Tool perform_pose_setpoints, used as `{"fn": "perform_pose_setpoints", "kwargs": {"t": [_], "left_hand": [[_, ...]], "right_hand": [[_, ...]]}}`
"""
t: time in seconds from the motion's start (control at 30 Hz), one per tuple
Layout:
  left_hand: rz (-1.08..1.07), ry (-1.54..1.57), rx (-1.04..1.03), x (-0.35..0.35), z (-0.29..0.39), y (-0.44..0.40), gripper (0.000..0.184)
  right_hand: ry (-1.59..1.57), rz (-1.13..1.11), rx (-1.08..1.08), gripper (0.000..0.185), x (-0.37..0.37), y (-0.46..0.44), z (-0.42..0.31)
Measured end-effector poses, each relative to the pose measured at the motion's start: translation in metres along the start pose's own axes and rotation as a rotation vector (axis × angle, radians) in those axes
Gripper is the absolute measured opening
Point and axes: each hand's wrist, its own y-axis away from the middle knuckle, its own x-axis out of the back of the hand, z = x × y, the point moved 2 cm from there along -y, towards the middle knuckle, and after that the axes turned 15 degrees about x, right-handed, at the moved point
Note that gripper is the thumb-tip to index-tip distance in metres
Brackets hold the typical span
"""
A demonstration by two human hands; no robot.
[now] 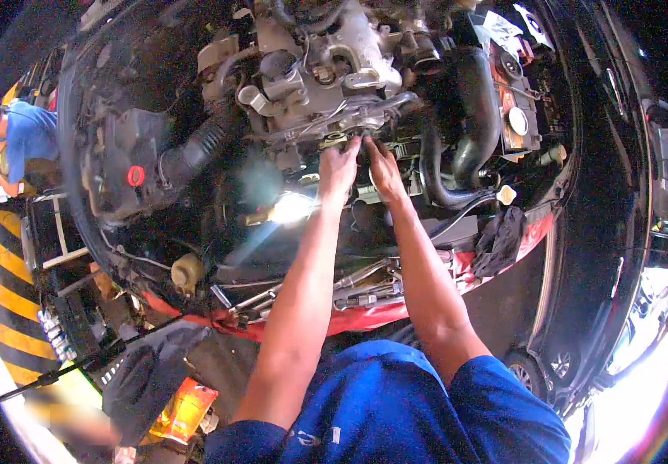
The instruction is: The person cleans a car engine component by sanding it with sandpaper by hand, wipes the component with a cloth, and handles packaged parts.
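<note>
hands (338, 170) at engine (303, 97), hose (474, 112) alongside, tools (366, 300) nearby

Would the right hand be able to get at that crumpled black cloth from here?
Probably yes: the black cloth lies uncovered, off to the right, though the right hand would first have to draw back from the engine.

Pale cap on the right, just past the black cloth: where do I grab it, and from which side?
Probably by its lobed rim, coming down from above with the right hand. The pale cap turns its broad face up toward the camera, while a large black hose curves close on its left and the black cloth lies on the near side.
</note>
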Motion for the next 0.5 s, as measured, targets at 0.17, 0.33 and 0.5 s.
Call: {"fn": "perform_pose_setpoints", "kwargs": {"t": [0.17, 0.33, 0.5], "left_hand": [[-0.041, 0.336, -0.063, -0.012, -0.016, -0.024, 0.039], [0.294, -0.036, -0.164, -0.006, -0.006, -0.013, 0.036], [0.342, 0.093, -0.222, -0.017, -0.016, -0.021, 0.041]], "right_hand": [[-0.061, 0.043, -0.089, 0.048, -0.005, -0.003, 0.005], [0.142, 0.217, -0.159, 0.057, 0.0, -0.001, -0.02], [0.23, 0.321, -0.106, 0.053, 0.001, 0.003, -0.027]]}}
